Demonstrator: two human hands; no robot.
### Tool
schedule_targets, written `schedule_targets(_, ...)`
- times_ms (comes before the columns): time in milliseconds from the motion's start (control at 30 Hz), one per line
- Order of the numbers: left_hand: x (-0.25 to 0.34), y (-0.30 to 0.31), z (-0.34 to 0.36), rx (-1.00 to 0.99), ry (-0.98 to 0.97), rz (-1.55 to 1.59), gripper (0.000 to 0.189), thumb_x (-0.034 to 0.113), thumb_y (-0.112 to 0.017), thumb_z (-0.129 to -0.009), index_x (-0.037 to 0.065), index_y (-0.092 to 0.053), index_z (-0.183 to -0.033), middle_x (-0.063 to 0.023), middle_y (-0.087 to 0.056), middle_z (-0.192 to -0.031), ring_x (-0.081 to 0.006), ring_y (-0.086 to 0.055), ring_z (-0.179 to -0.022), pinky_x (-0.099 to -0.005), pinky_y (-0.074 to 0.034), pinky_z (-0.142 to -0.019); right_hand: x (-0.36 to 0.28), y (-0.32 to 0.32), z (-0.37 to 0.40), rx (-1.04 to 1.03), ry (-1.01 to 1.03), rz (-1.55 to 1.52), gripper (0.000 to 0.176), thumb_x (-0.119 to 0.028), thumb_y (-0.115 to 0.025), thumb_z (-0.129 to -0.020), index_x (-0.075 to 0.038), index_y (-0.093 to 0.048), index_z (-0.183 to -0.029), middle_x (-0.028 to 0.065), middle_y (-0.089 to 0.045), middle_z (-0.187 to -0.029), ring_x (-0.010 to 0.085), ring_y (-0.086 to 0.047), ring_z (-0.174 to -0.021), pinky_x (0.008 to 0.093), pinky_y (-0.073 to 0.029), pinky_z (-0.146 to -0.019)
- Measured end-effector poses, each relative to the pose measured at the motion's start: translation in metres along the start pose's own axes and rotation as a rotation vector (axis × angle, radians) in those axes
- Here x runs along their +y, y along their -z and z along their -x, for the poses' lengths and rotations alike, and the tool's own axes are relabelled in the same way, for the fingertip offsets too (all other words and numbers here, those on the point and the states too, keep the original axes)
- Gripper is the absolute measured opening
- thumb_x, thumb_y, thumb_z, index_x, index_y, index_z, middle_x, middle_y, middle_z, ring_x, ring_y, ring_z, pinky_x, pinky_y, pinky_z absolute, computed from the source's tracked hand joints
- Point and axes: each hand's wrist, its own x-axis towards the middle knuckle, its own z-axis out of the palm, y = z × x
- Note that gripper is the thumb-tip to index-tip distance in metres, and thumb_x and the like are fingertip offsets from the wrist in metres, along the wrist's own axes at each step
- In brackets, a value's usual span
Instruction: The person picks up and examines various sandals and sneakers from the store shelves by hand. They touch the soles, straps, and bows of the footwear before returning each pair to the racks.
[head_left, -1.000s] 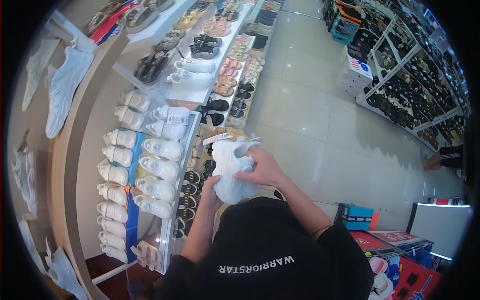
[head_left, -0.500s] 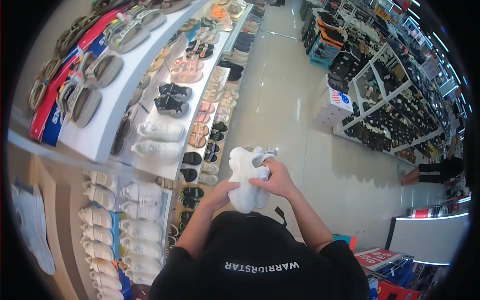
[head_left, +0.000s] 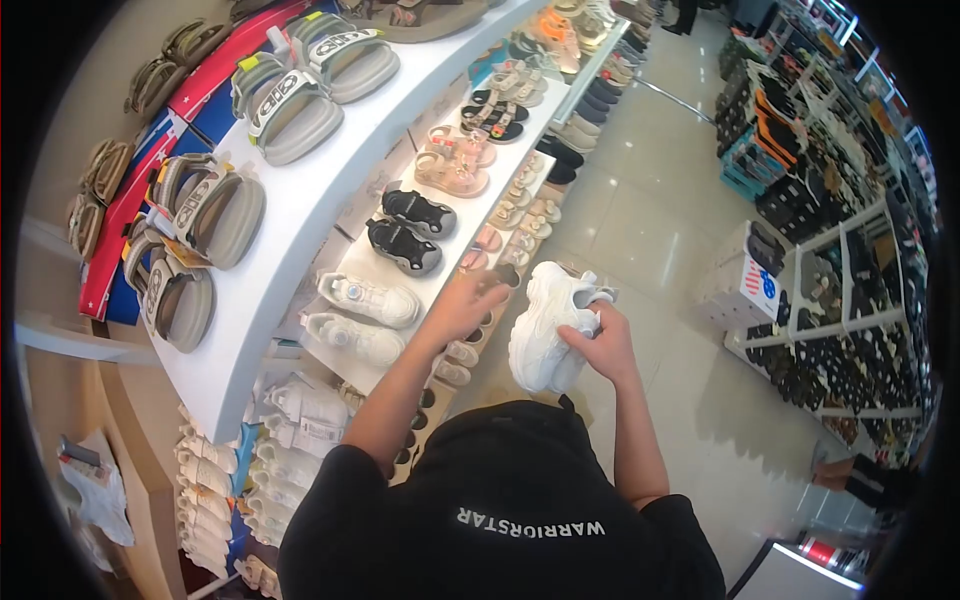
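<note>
Head view: right hand (head_left: pixel 603 343) pinches white sneakers (head_left: pixel 543 335) just to its left; left hand (head_left: pixel 465 306), loosely spread, is apart from them

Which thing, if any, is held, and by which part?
The right hand holds white chunky sneakers near the ankle opening; the left hand looks free.

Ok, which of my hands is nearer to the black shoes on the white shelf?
Left. Your left hand is out beside the shelf, close to the black shoes; your right hand is farther right, gripping white shoes.
</note>
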Motion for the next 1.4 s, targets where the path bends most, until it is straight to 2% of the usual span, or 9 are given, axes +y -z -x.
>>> schedule_targets(133, -0.046, 0.069, -0.067, 0.766, -0.168, -0.633, 0.052, 0.031, -0.073, -0.088, 0.003, -0.058, -0.129, -0.023, -0.063, -0.118, -0.0394, -0.058, -0.113, -0.0473, -0.045, -0.098, 0.011, -0.006, -0.089, -0.099, 0.081, -0.023, 0.039, -0.03, -0.083, -0.072, 0.001, -0.072, -0.093, 0.0111, -0.067, -0.088, 0.0239, -0.066, -0.079, 0.0355, -0.051, -0.071)
schedule_targets(233, -0.032, 0.1, -0.096, 0.743, 0.326, -0.736, 0.061, 0.035, -0.073, -0.088, 0.006, -0.053, -0.138, -0.0249, -0.061, -0.125, -0.0422, -0.054, -0.122, -0.0519, -0.04, -0.102, 0.013, -0.008, -0.157, -0.223, 0.149, 0.018, 0.041, -0.033, -0.083, -0.072, 0.0, -0.073, -0.092, 0.0112, -0.067, -0.087, 0.0247, -0.066, -0.078, 0.0359, -0.051, -0.071)
schedule_targets(367, -0.049, 0.118, -0.123, 0.621, 0.511, -0.625, 0.066, 0.049, -0.065, -0.091, 0.015, -0.046, -0.145, -0.0307, -0.053, -0.133, -0.0443, -0.054, -0.123, -0.0664, -0.03, -0.103, 0.011, -0.013, -0.226, -0.432, 0.131, 0.014, 0.041, -0.036, -0.083, -0.071, -0.001, -0.074, -0.091, 0.0113, -0.067, -0.086, 0.0251, -0.066, -0.077, 0.037, -0.051, -0.071)
schedule_targets(533, -0.018, 0.124, -0.132, 0.625, 0.673, -0.443, 0.063, 0.041, -0.067, -0.091, 0.013, -0.049, -0.144, -0.0223, -0.052, -0.144, -0.0365, -0.049, -0.133, -0.0576, -0.032, -0.11, 0.006, -0.028, -0.294, -0.604, 0.254, -0.026, 0.041, -0.037, -0.083, -0.071, -0.001, -0.074, -0.091, 0.0109, -0.066, -0.084, 0.0239, -0.065, -0.075, 0.0368, -0.05, -0.069)
schedule_targets(633, -0.019, 0.106, -0.131, 0.843, 0.601, -0.545, 0.066, 0.033, -0.073, -0.087, 0.005, -0.049, -0.142, -0.0191, -0.053, -0.143, -0.0374, -0.047, -0.135, -0.0438, -0.039, -0.111, 0.015, -0.042, -0.329, -0.718, 0.273, -0.087, 0.04, -0.035, -0.083, -0.073, 0.0, -0.073, -0.091, 0.0086, -0.066, -0.083, 0.0194, -0.064, -0.075, 0.0339, -0.05, -0.069)
schedule_targets(867, -0.089, 0.093, -0.139, 1.045, 0.495, -0.357, 0.045, 0.027, -0.074, -0.085, 0.0, -0.066, -0.12, -0.0257, -0.066, -0.119, -0.0401, -0.06, -0.115, -0.0457, -0.046, -0.099, 0.001, -0.053, -0.38, -1.043, 0.013, -0.306, 0.031, -0.022, -0.079, -0.082, 0.001, -0.069, -0.1, 0.0024, -0.07, -0.087, 0.0093, -0.063, -0.078, 0.0272, -0.051, -0.072)
schedule_targets(1067, -0.013, 0.059, -0.101, 1.142, 0.571, -0.565, 0.043, 0.022, -0.08, -0.079, -0.004, -0.066, -0.111, -0.0258, -0.066, -0.11, -0.0428, -0.062, -0.102, -0.0484, -0.048, -0.09, -0.003, -0.056, -0.402, -1.153, -0.023, -0.429, 0.033, -0.018, -0.071, -0.086, 0.005, -0.068, -0.108, 0.0062, -0.071, -0.097, 0.0119, -0.065, -0.087, 0.0277, -0.051, -0.078)
schedule_targets(1200, 0.036, 0.02, -0.037, 1.278, 0.376, -0.236, 0.04, 0.012, -0.082, -0.071, -0.001, -0.067, -0.105, -0.0178, -0.061, -0.094, -0.0368, -0.061, -0.088, -0.0441, -0.048, -0.077, -0.007, -0.074, -0.417, -1.243, -0.056, -0.566, 0.042, -0.025, -0.075, -0.081, 0.005, -0.067, -0.109, 0.0076, -0.071, -0.098, 0.0147, -0.067, -0.088, 0.0296, -0.052, -0.081)
schedule_targets(1400, 0.071, -0.06, 0.044, 1.413, 0.542, -0.114, 0.032, 0.008, -0.081, -0.072, -0.003, -0.063, -0.097, -0.0147, -0.056, -0.086, -0.0353, -0.059, -0.082, -0.0416, -0.046, -0.071, -0.055, -0.14, -0.393, -1.463, 0.15, -0.078, 0.047, -0.027, -0.078, -0.081, 0.003, -0.067, -0.116, 0.0093, -0.071, -0.105, 0.0146, -0.066, -0.095, 0.0315, -0.052, -0.083)
